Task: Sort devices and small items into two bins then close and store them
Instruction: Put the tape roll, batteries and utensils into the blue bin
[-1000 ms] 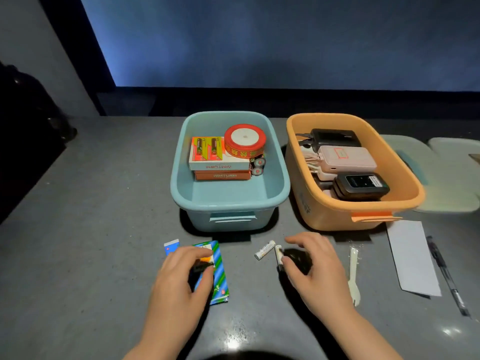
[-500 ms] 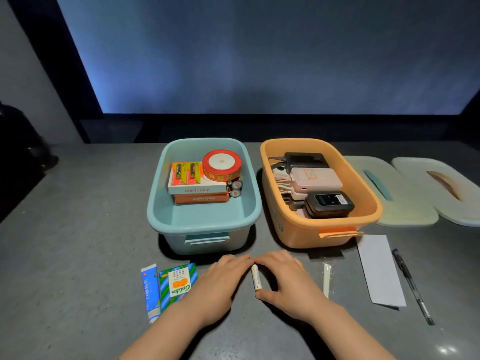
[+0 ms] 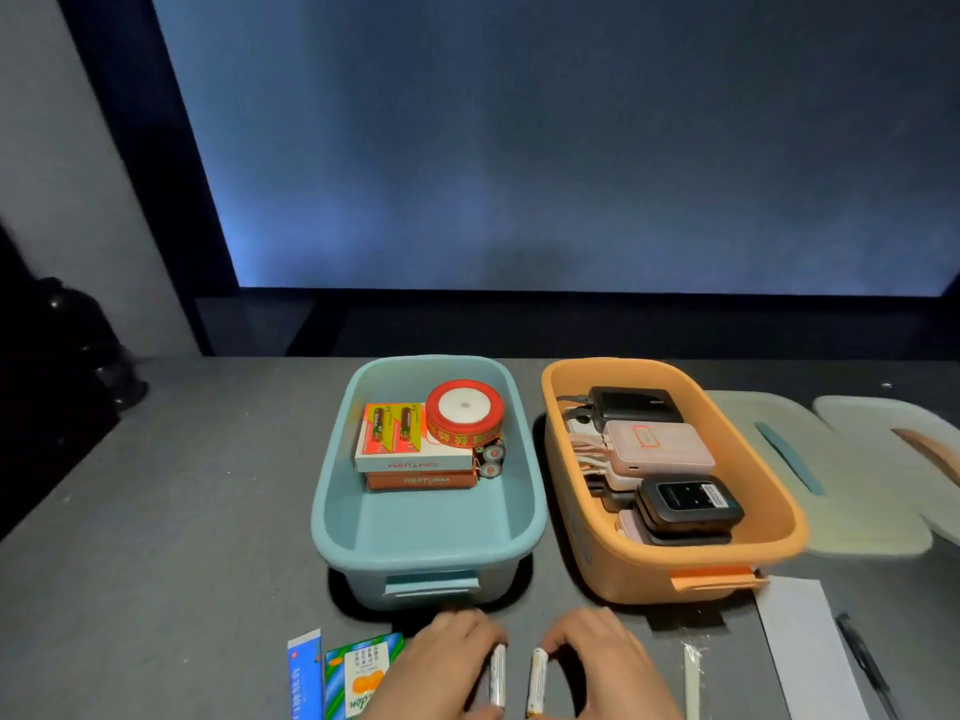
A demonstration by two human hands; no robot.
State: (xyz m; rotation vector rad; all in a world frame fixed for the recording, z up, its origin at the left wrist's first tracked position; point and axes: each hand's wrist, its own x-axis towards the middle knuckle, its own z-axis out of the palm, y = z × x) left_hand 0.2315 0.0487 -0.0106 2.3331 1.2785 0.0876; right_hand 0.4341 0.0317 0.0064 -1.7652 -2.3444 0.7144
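left hand: fingers curled, pinching a battery at bottom edge of table
right hand: fingers curled, pinching second battery, just beside the first
blue bin: holds boxes, ribbon roll
orange bin: holds devices
lids: right of orange bin

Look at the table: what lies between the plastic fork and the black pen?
In the head view, a white paper slip lies flat between the plastic fork and the black pen, just in front of the orange bin.
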